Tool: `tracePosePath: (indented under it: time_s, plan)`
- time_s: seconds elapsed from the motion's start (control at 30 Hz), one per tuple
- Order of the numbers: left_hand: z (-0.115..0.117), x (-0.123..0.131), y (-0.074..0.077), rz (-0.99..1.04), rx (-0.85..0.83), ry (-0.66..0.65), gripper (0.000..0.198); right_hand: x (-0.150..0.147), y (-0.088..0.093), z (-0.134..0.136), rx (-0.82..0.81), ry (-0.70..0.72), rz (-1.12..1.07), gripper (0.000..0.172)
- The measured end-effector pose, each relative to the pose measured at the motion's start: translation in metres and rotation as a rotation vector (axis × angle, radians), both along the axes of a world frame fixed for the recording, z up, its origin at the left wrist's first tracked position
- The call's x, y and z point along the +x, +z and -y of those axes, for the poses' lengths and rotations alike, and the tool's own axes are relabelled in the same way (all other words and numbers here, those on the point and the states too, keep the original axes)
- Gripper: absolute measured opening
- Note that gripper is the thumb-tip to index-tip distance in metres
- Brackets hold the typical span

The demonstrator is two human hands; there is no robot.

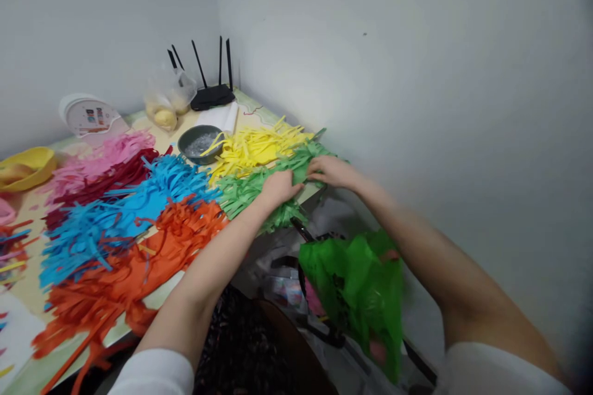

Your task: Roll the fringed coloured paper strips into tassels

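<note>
Loose heap of green paper strips (259, 188) at the table edge.

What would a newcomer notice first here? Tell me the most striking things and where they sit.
Bright piles of cut paper strips cover the table: orange strips nearest, blue strips behind them, yellow strips farther back. Both hands, left hand and right hand, rest on the green strips at the table's edge. A green plastic bag hangs below.

I take the bowl (201, 143) on the tabletop (252, 112) as my mark. Right of it lies one heap of paper strips (252, 149); nearer me than that, a second heap (259, 188) with both hands on it, left hand (280, 186) beside right hand (330, 171). Behind the bowl stands the router (212, 95). A bag (359, 287) hangs below the tabletop's edge.
</note>
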State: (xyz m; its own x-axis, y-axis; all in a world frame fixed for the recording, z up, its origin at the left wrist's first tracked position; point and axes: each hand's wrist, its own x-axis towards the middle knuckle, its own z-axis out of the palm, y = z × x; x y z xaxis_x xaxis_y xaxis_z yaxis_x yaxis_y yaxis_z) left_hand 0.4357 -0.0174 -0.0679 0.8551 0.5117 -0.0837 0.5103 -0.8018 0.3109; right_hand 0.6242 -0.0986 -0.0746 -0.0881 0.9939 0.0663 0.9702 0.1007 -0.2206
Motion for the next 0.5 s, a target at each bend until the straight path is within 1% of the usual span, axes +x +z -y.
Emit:
tracePosePath:
  time_s: [0.17,0.27,0.33,0.4,0.5]
  plan:
    - [0.004,-0.001,0.003,0.051,-0.007,0.052,0.042,-0.004,0.005,-0.003,0.050,-0.036,-0.038,0.019]
    - [0.009,-0.001,0.003,0.085,-0.001,0.085,0.038,-0.016,0.010,-0.002,0.129,-0.091,-0.050,0.017]
    - [0.012,0.000,0.003,0.114,0.011,0.118,0.033,-0.028,0.012,0.005,0.201,-0.152,-0.061,0.018]
    - [0.012,0.000,0.004,0.152,0.024,0.151,0.029,-0.043,0.009,0.015,0.272,-0.227,-0.080,0.024]
    - [0.008,-0.002,0.010,0.232,0.043,0.194,0.024,-0.069,-0.006,0.028,0.299,-0.304,-0.131,0.032]
